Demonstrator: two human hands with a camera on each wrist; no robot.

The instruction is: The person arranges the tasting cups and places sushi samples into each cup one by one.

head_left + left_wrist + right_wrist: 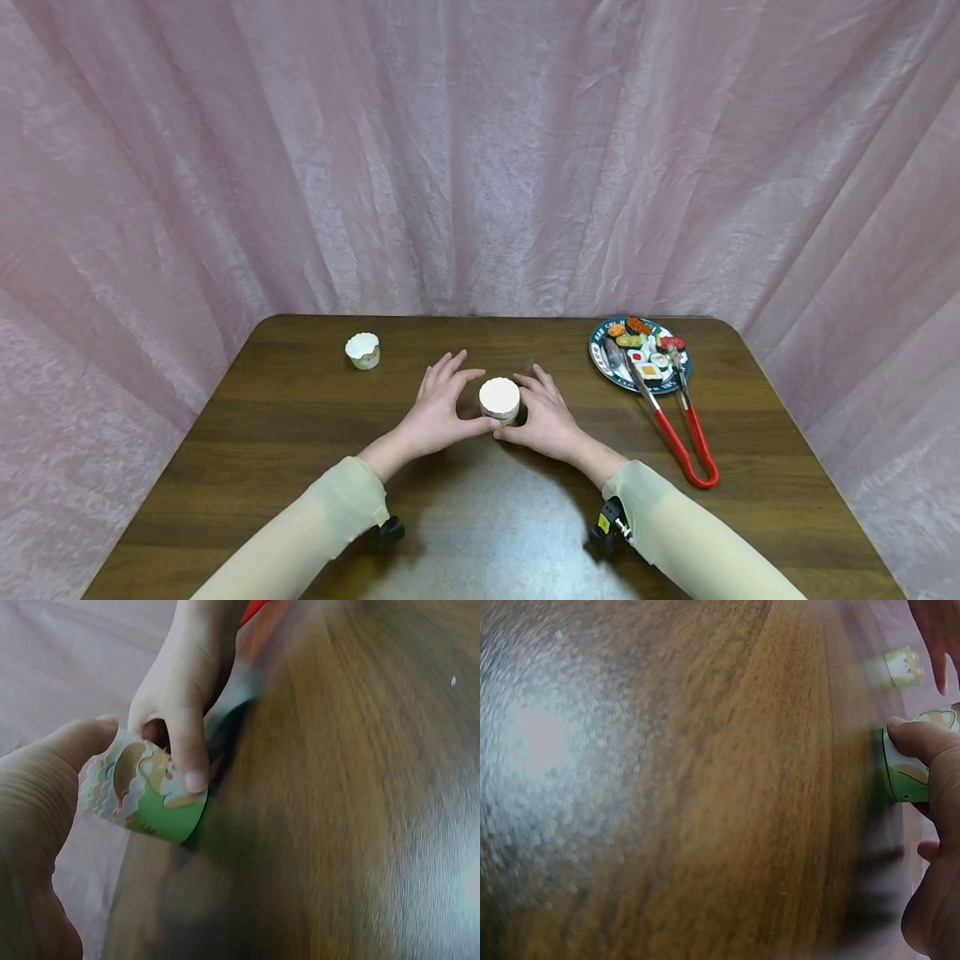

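Observation:
A stack of paper baking cups point(499, 398) with scalloped white rims stands upright between both hands, near the middle of the wooden table. Its green printed side point(161, 814) shows in the left wrist view. My right hand point(550, 419) grips the stack, thumb at the front and low on its side, the other fingers partly hidden behind. On the other side my left hand point(442, 414) has its fingers spread and extended, with a gap between palm and cups. The left thumb point(86, 739) reaches up to the rims.
A single paper baking cup point(363, 351) stands at the back left. At the back right is a blue-rimmed plate point(597, 360) of toy sushi, with red-handled tongs point(678, 446) lying across it toward the front. A pink curtain point(480, 167) hangs behind the table point(292, 417).

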